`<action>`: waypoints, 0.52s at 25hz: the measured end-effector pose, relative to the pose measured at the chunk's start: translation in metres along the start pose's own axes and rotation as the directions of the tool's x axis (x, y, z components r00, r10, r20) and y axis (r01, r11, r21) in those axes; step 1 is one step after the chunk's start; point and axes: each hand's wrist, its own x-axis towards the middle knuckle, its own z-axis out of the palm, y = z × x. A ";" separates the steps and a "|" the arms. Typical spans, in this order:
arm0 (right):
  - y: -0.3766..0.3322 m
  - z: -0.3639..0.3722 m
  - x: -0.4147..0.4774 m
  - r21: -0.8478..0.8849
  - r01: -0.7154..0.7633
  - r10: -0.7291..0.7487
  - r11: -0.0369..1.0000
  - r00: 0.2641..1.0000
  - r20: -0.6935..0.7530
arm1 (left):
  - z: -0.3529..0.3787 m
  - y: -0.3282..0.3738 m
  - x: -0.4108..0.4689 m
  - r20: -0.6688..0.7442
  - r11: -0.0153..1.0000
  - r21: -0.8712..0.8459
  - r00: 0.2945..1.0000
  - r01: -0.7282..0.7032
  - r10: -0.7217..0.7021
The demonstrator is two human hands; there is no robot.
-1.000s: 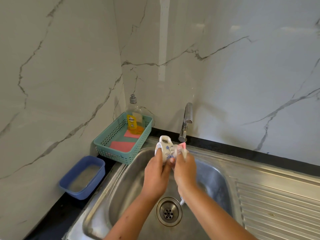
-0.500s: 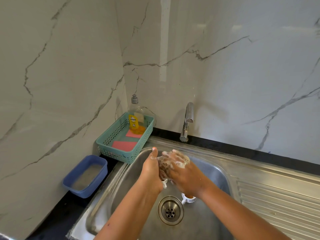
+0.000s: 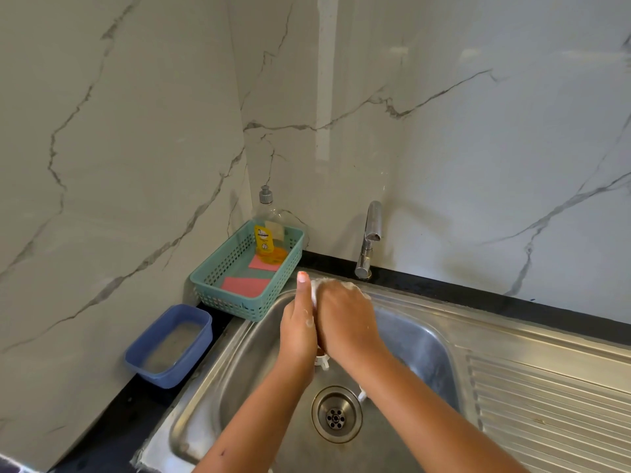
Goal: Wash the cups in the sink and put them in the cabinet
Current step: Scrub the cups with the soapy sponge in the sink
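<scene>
Over the steel sink [image 3: 420, 336] both my hands close around a small white cup [image 3: 314, 293]. Only a soapy sliver of it shows between them. My left hand [image 3: 298, 329] holds it from the left, thumb pointing up. My right hand [image 3: 345, 319] covers it from the right, with foam on the fingers; whether a sponge is in that hand I cannot tell. Below the hands a second cup [image 3: 322, 360] stands on the sink floor, mostly hidden. A small white bit [image 3: 362, 394] shows beside my right forearm near the drain [image 3: 336, 418].
The tap [image 3: 370, 233] stands behind the sink, no water running. A teal basket [image 3: 218, 288] with a soap bottle [image 3: 268, 233] and pink cloths sits at the back left. A blue tub [image 3: 167, 346] of cloudy water is on the black counter. The ribbed drainboard [image 3: 553, 404] lies right.
The cup was held up with its handle and flower pattern showing; now both hands have closed over it, turning and rubbing it with foam, a little lower over the sink.
</scene>
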 end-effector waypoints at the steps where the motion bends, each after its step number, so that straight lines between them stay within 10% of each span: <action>1: -0.001 -0.008 0.005 0.111 -0.078 0.064 0.991 0.990 0.122 | -0.001 0.000 0.000 -0.001 0.999 0.031 1.000 -0.026 0.026; 4: 0.002 -0.017 0.020 0.344 -0.285 0.121 0.895 0.896 0.427 | 0.000 -0.001 -0.002 -0.084 0.994 0.060 0.992 -0.093 0.098; 13: 0.016 0.007 0.027 0.670 -0.489 0.268 0.558 0.871 0.412 | -0.007 -0.013 0.011 -0.173 0.961 0.120 0.948 -0.250 0.268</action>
